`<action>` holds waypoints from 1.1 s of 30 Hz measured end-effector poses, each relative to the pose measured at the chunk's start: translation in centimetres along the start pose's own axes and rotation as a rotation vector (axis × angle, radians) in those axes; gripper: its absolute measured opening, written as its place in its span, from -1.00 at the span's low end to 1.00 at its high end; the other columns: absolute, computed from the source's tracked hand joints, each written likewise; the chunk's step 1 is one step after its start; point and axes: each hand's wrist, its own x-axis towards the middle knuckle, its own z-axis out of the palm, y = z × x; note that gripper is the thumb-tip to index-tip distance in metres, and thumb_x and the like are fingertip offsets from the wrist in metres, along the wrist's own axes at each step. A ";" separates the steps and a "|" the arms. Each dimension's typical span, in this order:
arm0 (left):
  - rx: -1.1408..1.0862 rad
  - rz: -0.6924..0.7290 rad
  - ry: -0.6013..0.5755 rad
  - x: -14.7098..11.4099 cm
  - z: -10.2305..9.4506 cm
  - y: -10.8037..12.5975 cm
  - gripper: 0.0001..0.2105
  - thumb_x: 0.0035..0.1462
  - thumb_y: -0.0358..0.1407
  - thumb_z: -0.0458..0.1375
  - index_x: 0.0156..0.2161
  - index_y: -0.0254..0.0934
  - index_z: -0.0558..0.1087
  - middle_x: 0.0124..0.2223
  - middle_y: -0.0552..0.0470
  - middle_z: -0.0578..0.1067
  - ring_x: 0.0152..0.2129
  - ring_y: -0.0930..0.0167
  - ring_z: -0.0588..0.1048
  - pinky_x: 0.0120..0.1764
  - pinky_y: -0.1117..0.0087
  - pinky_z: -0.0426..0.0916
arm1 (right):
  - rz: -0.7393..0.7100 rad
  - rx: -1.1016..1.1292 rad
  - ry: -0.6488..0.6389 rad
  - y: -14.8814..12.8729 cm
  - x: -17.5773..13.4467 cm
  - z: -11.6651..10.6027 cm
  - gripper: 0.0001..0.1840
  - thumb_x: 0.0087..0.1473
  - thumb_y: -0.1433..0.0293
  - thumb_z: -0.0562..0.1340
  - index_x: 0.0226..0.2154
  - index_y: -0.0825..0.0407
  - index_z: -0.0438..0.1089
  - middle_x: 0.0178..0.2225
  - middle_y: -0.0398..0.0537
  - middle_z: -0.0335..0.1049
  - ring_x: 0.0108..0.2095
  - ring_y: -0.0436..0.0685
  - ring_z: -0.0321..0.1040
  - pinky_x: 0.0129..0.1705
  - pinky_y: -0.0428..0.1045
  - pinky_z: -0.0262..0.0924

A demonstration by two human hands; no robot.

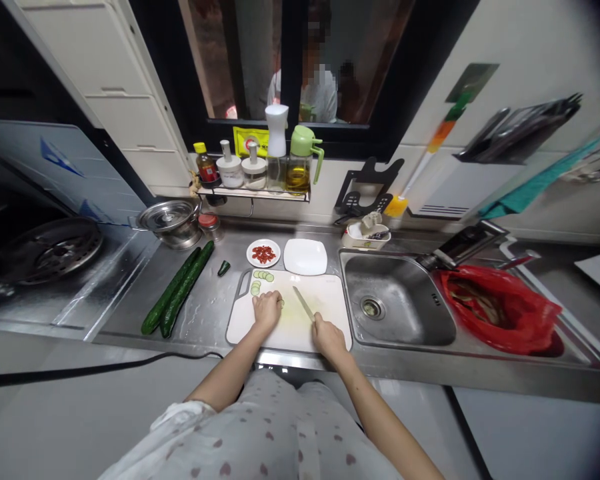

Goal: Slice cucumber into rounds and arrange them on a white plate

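My right hand (329, 337) is wrapped round the handle of a kitchen knife (304, 303), whose blade points up and left over the white cutting board (300, 333). On the left half of the board, my left hand (267, 311) has its fingers curled down and closed. A thin green edge of cucumber slices (283, 303) shows at its fingertips; the rest is hidden under the hand. Several round cucumber slices (263, 275) lie at the board's top left corner, some overlapping. Two whole cucumbers (185, 290) rest on the steel counter to the left.
Behind the board stand a plate of chopped red pieces (263, 253) and a white plate (305, 257). A cucumber end (223, 268) lies left of them. The sink (400, 300) is at the right, with a red plastic bag (500, 310) beyond. A lidded pot (170, 223) sits back left.
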 end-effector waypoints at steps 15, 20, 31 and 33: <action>-0.340 -0.130 -0.086 -1.6 -0.6 -0.3 -0.87 0.01 -0.17 0.20 -0.35 -0.15 0.46 -0.35 0.15 0.56 -0.33 0.42 0.48 -0.11 0.34 0.12 | 0.007 0.002 0.011 0.4 0.5 0.4 -0.69 0.25 0.34 -0.15 -0.05 0.04 0.15 -0.25 0.12 0.46 -0.19 0.17 0.41 -0.24 0.00 0.09; -0.328 -0.195 -0.066 -1.2 -1.5 -3.3 -0.83 -0.02 -0.12 0.23 -0.37 -0.16 0.48 -0.34 0.14 0.56 -0.34 0.42 0.49 -0.14 0.37 0.16 | 0.022 0.012 0.015 0.4 0.5 0.6 -0.68 0.24 0.34 -0.15 -0.04 0.04 0.15 -0.25 0.12 0.46 -0.19 0.17 0.41 -0.25 -0.01 0.08; -0.303 -0.349 0.037 2.3 -2.7 -7.8 -0.81 -0.05 -0.12 0.23 -0.35 -0.15 0.49 -0.32 0.12 0.56 -0.33 0.38 0.48 -0.09 0.28 0.18 | 0.024 0.020 0.014 0.3 0.4 0.5 -0.66 0.24 0.34 -0.15 -0.03 0.06 0.16 -0.24 0.15 0.45 -0.19 0.19 0.40 -0.24 0.00 0.08; -0.283 -0.354 0.037 2.8 -2.9 -8.1 -0.83 -0.05 -0.14 0.22 -0.34 -0.14 0.50 -0.31 0.10 0.56 -0.31 0.37 0.47 -0.07 0.25 0.16 | 0.027 0.020 0.013 0.3 0.4 0.4 -0.67 0.24 0.34 -0.15 -0.03 0.06 0.16 -0.24 0.15 0.45 -0.19 0.18 0.40 -0.24 0.00 0.08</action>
